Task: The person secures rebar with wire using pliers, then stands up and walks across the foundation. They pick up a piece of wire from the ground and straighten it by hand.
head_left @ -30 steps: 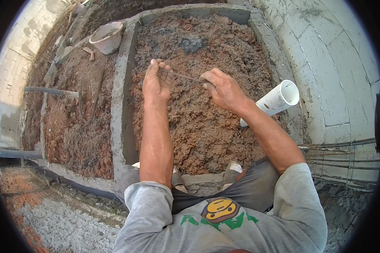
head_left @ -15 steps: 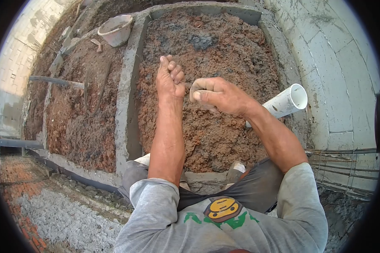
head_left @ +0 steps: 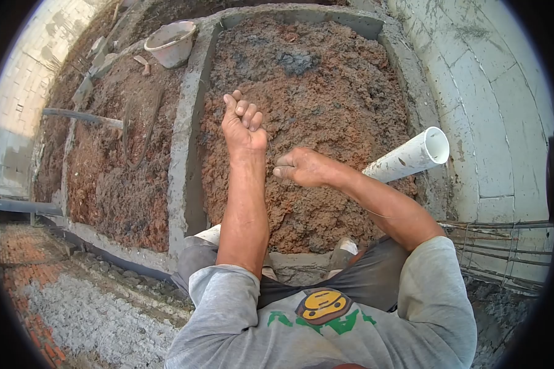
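My left hand is raised over the soil, its fingers curled into a loose fist; whatever it holds is too small or hidden to name. Just right of its wrist, my right hand pinches thumb against fingers, palm down. A very thin string shows faintly across my right forearm and seems to run from the pinch. Between the two hands there is a small gap. Below both lies rough reddish-brown soil with a dark grey patch.
A white plastic pipe sticks up at the right. Concrete beams frame the soil beds. A mortar-stained bucket stands at upper left, near a grey pipe. Rebar lies beside the block wall on the right.
My right hand has moved down and slightly towards me, its fingers drawn into a tighter pinch. The left hand has dropped a little and shifted slightly left.
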`<action>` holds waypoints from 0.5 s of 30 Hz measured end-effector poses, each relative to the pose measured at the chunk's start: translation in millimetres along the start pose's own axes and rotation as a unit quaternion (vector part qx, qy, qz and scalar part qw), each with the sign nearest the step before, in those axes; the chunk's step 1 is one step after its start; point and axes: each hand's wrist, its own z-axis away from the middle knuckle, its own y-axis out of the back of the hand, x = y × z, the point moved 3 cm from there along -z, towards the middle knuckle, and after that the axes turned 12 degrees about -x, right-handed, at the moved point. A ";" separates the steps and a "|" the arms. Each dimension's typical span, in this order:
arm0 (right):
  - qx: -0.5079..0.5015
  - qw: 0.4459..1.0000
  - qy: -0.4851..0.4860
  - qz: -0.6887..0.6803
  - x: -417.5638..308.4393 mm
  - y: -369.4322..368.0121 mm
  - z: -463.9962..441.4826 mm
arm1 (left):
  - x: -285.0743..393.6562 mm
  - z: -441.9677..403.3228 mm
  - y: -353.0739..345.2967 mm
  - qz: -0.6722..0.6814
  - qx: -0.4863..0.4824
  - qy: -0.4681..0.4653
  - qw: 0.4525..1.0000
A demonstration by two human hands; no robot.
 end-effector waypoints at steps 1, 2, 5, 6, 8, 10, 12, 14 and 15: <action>-0.088 0.996 0.017 -0.020 -9.7 -2.4 2.7 | 0.7 0.1 0.9 0.003 0.008 -0.003 1.000; -0.088 0.996 0.020 -0.023 -16.9 1.3 7.5 | 3.5 -0.7 1.6 -0.020 0.015 -0.020 0.999; -0.042 0.988 0.124 -0.082 -35.4 11.6 20.6 | 15.1 -3.8 2.2 -0.055 0.010 -0.051 0.997; 0.030 0.987 0.160 -0.006 -41.7 14.4 23.6 | 15.8 -5.6 4.6 -0.069 0.022 -0.062 0.995; 0.103 0.973 0.196 0.071 -48.3 22.0 26.4 | 12.4 -7.7 10.2 -0.070 0.031 -0.072 0.994; 0.303 0.938 0.166 0.022 -40.4 46.3 31.5 | 10.2 -6.4 15.0 -0.066 0.043 -0.074 0.994; 0.348 0.930 0.117 0.025 -17.3 63.1 29.0 | 8.4 -5.2 8.3 -0.067 0.036 -0.069 0.995; 0.395 0.916 0.067 0.029 9.6 63.3 19.9 | 7.1 -3.2 -4.9 -0.068 0.026 -0.062 0.995; 0.394 0.919 0.026 0.011 27.7 57.5 9.7 | 6.9 -1.8 -12.6 -0.071 -0.005 -0.054 0.996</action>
